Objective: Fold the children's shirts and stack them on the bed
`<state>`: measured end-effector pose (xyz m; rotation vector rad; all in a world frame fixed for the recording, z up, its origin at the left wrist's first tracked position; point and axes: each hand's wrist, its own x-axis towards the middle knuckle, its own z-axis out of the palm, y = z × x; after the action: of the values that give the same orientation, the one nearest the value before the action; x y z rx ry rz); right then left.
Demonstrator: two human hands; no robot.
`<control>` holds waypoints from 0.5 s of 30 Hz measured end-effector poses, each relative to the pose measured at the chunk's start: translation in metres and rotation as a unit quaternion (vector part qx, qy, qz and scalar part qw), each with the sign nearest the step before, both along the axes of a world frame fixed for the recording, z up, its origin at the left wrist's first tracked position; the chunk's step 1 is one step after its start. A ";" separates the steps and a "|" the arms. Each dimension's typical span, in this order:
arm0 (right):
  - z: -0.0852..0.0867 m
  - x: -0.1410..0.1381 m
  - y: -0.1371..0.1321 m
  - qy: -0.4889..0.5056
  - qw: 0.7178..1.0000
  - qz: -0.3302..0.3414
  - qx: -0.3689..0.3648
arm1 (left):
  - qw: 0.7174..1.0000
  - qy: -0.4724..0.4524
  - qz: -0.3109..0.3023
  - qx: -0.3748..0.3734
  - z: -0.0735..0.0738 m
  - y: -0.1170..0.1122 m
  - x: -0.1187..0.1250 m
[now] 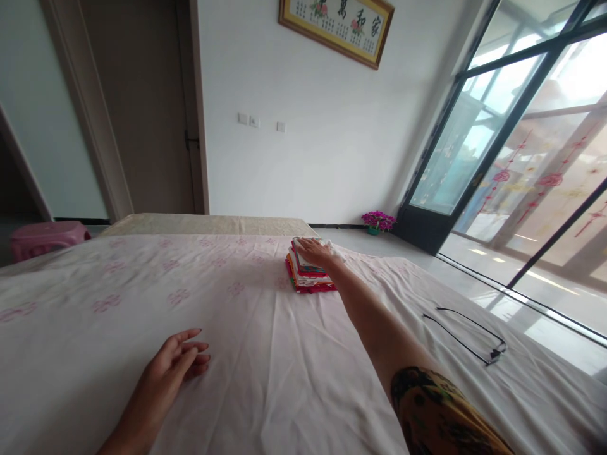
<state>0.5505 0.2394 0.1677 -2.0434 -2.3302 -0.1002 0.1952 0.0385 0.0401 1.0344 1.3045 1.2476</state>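
Observation:
A stack of folded cloths (308,280), red, white and orange at the edges, lies on the pale flowered sheet (246,354) towards its far side. Stretched out flat, my right hand (313,251) rests on top of the stack with nothing gripped. A bit of white cloth (334,250) shows just beyond the wrist. Nearer to me on the left, my left hand (177,360) is over the sheet, its fingers loosely bent and apart, holding nothing.
Eyeglasses (493,351) lie on the sheet at the right. A pink stool (47,240) stands at the far left. Potted purple flowers (378,221) stand on the floor near the glass door (455,139). A beige-covered surface (208,224) adjoins the far edge.

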 end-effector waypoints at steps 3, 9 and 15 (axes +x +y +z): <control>-0.016 0.001 0.006 0.010 1.000 0.002 0.002 | 0.998 0.048 -0.010 0.026 -0.008 0.004 -0.002; -0.031 0.003 0.006 0.008 0.999 -0.001 0.043 | 0.941 0.313 -0.025 0.129 -0.023 0.014 -0.012; -0.016 0.008 0.003 0.043 0.999 -0.023 0.018 | 0.904 0.390 -0.046 0.170 -0.016 0.014 -0.012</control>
<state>0.5588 0.2426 0.1512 -2.0433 -2.2152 -0.0558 0.1830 0.0520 0.0238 1.9588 1.6202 1.0332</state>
